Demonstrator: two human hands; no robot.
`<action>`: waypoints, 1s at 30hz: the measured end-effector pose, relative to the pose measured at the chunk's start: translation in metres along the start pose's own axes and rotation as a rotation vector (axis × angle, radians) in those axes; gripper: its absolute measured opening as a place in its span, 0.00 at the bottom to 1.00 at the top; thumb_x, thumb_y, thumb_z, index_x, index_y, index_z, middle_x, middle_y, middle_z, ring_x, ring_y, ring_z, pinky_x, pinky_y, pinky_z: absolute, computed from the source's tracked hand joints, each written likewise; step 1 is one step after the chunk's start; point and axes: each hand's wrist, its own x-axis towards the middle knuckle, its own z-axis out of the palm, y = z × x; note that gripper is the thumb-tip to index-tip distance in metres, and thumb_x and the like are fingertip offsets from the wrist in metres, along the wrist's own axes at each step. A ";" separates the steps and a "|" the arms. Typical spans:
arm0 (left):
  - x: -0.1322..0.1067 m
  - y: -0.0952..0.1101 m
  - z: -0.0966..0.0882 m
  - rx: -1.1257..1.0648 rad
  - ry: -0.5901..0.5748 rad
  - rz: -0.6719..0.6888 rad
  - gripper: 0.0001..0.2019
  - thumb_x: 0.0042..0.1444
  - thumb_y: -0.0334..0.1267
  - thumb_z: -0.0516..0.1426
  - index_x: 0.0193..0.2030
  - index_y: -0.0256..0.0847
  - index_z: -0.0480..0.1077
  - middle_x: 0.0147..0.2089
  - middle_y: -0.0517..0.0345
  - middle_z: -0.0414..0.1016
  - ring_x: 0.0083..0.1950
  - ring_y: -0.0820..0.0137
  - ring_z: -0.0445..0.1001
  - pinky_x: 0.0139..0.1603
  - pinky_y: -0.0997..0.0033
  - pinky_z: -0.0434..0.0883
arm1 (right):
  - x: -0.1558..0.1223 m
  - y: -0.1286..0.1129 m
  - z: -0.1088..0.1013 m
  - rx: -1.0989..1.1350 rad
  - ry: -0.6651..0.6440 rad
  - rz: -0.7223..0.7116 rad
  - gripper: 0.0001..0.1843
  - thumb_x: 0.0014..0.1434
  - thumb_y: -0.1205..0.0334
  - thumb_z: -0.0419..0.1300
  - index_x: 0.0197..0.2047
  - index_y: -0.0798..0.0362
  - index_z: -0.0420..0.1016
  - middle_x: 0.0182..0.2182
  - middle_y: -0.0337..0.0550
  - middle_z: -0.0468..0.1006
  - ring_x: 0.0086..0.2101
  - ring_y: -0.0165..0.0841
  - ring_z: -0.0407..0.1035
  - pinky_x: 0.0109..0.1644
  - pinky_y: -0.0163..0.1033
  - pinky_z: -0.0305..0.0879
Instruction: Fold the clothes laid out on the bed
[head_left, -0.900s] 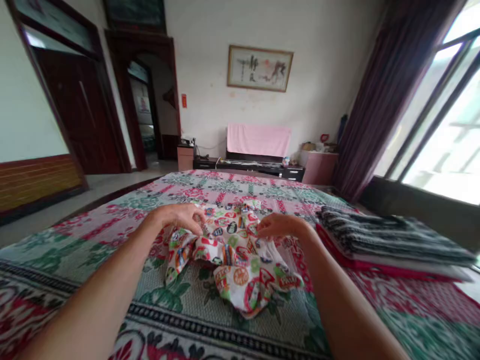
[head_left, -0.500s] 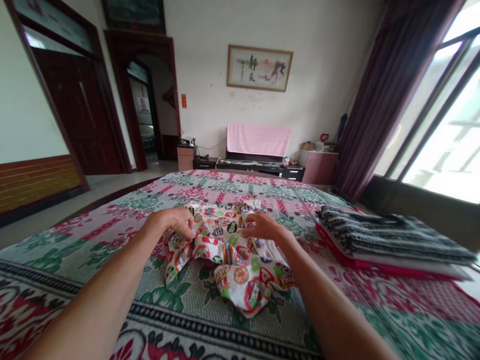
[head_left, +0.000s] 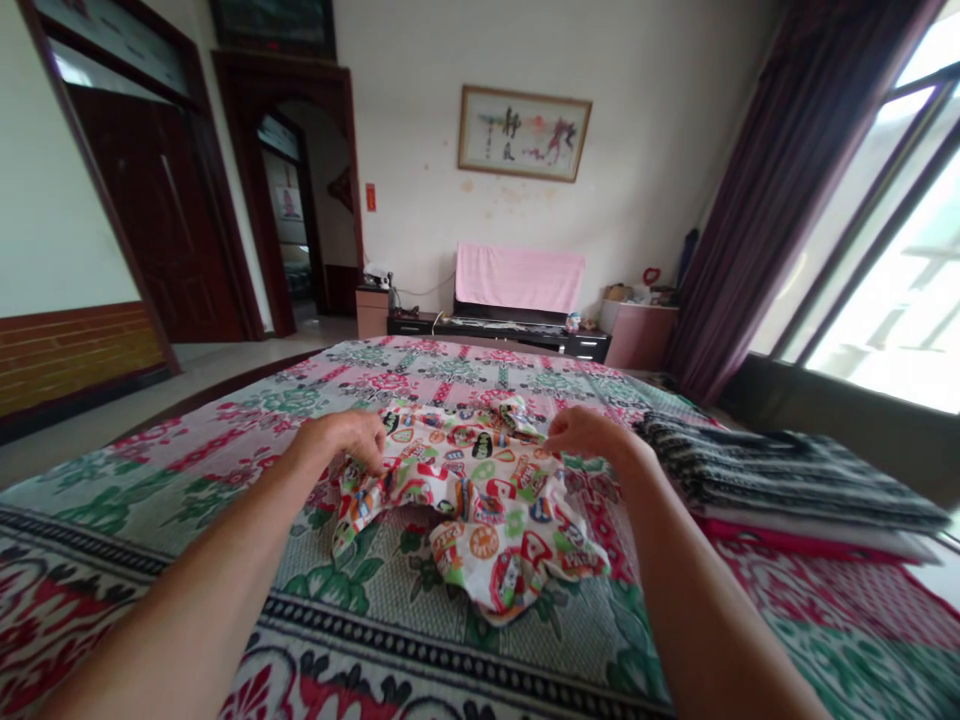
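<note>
A crumpled white garment (head_left: 484, 490) with a colourful cartoon print lies in front of me on the patterned bedspread (head_left: 330, 580). Its exact kind cannot be made out among the folds. My left hand (head_left: 356, 438) pinches its left edge, fingers curled down into the cloth. At the upper right edge, my right hand (head_left: 589, 435) has its fingertips closed on the fabric. Between both hands the upper part lies fairly flat, while the near part is bunched, with one flap hanging toward me and another at the left.
To the right is a folded stack with a black-and-white knit (head_left: 787, 475) on top and red and white cloth below. Beyond the bed stand a low black cabinet and a screen draped with a pink cloth (head_left: 517, 278). A purple curtain (head_left: 795, 190) hangs by the window.
My right hand has moved right, from the middle of the garment out to its right edge, and the cloth there is spread wider. My left hand has stayed at the left edge.
</note>
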 end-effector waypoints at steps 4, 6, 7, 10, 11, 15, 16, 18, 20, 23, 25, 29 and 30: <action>0.002 0.004 0.004 0.026 0.014 0.011 0.08 0.35 0.39 0.61 0.25 0.42 0.78 0.26 0.60 0.75 0.27 0.70 0.68 0.27 0.74 0.62 | -0.015 -0.040 0.003 0.070 -0.297 -0.307 0.17 0.49 0.52 0.64 0.40 0.51 0.78 0.33 0.40 0.80 0.28 0.28 0.71 0.29 0.30 0.64; 0.004 0.002 0.006 -0.002 0.062 0.005 0.04 0.36 0.38 0.61 0.20 0.42 0.76 0.21 0.62 0.72 0.25 0.72 0.66 0.26 0.75 0.61 | -0.017 -0.059 0.015 0.022 -0.355 -0.372 0.26 0.44 0.46 0.67 0.45 0.49 0.77 0.39 0.41 0.80 0.32 0.29 0.72 0.31 0.30 0.65; 0.006 0.000 0.007 -0.027 0.098 -0.009 0.04 0.36 0.38 0.60 0.20 0.42 0.75 0.20 0.63 0.71 0.25 0.72 0.66 0.26 0.76 0.60 | -0.017 -0.067 0.021 -0.020 -0.393 -0.398 0.29 0.42 0.44 0.68 0.46 0.49 0.77 0.41 0.41 0.80 0.33 0.30 0.72 0.32 0.31 0.66; 0.009 -0.008 0.006 -0.104 0.274 -0.106 0.08 0.42 0.42 0.58 0.22 0.42 0.76 0.22 0.60 0.73 0.27 0.71 0.69 0.26 0.76 0.60 | -0.019 -0.082 0.035 -0.179 -0.434 -0.433 0.32 0.40 0.39 0.67 0.46 0.50 0.78 0.41 0.42 0.80 0.37 0.35 0.73 0.35 0.33 0.66; 0.010 -0.010 0.006 -0.121 0.352 -0.162 0.10 0.45 0.42 0.56 0.25 0.41 0.77 0.24 0.57 0.75 0.28 0.69 0.70 0.27 0.75 0.60 | -0.020 -0.085 0.037 -0.224 -0.417 -0.429 0.34 0.39 0.38 0.67 0.46 0.50 0.78 0.42 0.43 0.80 0.38 0.36 0.73 0.36 0.34 0.66; 0.013 -0.014 0.006 -0.166 0.625 -0.328 0.14 0.51 0.42 0.52 0.33 0.42 0.78 0.35 0.48 0.79 0.37 0.62 0.74 0.32 0.71 0.63 | -0.026 -0.088 0.037 -0.363 -0.342 -0.400 0.35 0.41 0.41 0.67 0.49 0.53 0.78 0.43 0.47 0.80 0.40 0.40 0.74 0.37 0.36 0.66; 0.014 -0.014 0.006 -0.175 0.651 -0.334 0.14 0.51 0.43 0.51 0.34 0.42 0.77 0.37 0.48 0.79 0.38 0.61 0.75 0.33 0.70 0.64 | -0.027 -0.088 0.037 -0.404 -0.322 -0.401 0.31 0.44 0.45 0.67 0.48 0.54 0.79 0.43 0.48 0.80 0.40 0.40 0.74 0.37 0.36 0.66; 0.016 -0.016 0.007 -0.190 0.651 -0.321 0.14 0.51 0.44 0.51 0.34 0.42 0.77 0.37 0.49 0.79 0.38 0.62 0.75 0.34 0.70 0.64 | -0.024 -0.084 0.039 -0.480 -0.283 -0.397 0.22 0.49 0.55 0.65 0.47 0.56 0.80 0.42 0.51 0.80 0.41 0.40 0.74 0.38 0.36 0.66; 0.018 -0.019 0.006 -0.229 0.620 -0.290 0.14 0.50 0.44 0.52 0.33 0.41 0.77 0.36 0.49 0.79 0.37 0.63 0.74 0.34 0.71 0.63 | -0.017 -0.077 0.041 -0.511 -0.207 -0.384 0.16 0.53 0.62 0.61 0.44 0.58 0.81 0.41 0.54 0.81 0.41 0.40 0.74 0.39 0.36 0.65; 0.019 -0.022 0.001 -0.338 0.622 -0.258 0.15 0.51 0.45 0.51 0.34 0.39 0.76 0.35 0.50 0.79 0.36 0.65 0.74 0.32 0.72 0.62 | -0.001 -0.063 0.043 -0.425 -0.004 -0.270 0.15 0.59 0.65 0.53 0.41 0.60 0.80 0.39 0.58 0.80 0.41 0.40 0.74 0.40 0.37 0.64; 0.019 -0.022 -0.002 -0.383 0.676 -0.254 0.17 0.53 0.46 0.51 0.35 0.38 0.75 0.36 0.51 0.79 0.37 0.66 0.74 0.32 0.73 0.62 | 0.008 -0.053 0.042 -0.314 0.180 -0.106 0.17 0.61 0.65 0.49 0.43 0.59 0.79 0.40 0.59 0.80 0.42 0.40 0.74 0.39 0.37 0.63; 0.015 -0.022 -0.001 -0.374 0.596 -0.232 0.20 0.52 0.51 0.51 0.38 0.38 0.75 0.34 0.52 0.79 0.34 0.66 0.73 0.29 0.74 0.62 | 0.015 -0.039 0.042 -0.177 0.273 0.002 0.17 0.62 0.62 0.49 0.44 0.57 0.77 0.41 0.56 0.80 0.41 0.38 0.74 0.37 0.35 0.61; 0.014 -0.023 0.001 -0.381 0.497 -0.195 0.21 0.49 0.52 0.53 0.40 0.38 0.75 0.32 0.53 0.78 0.32 0.67 0.73 0.28 0.74 0.62 | 0.014 -0.036 0.042 -0.164 0.205 -0.047 0.16 0.61 0.60 0.51 0.42 0.57 0.77 0.39 0.55 0.80 0.39 0.38 0.74 0.36 0.34 0.61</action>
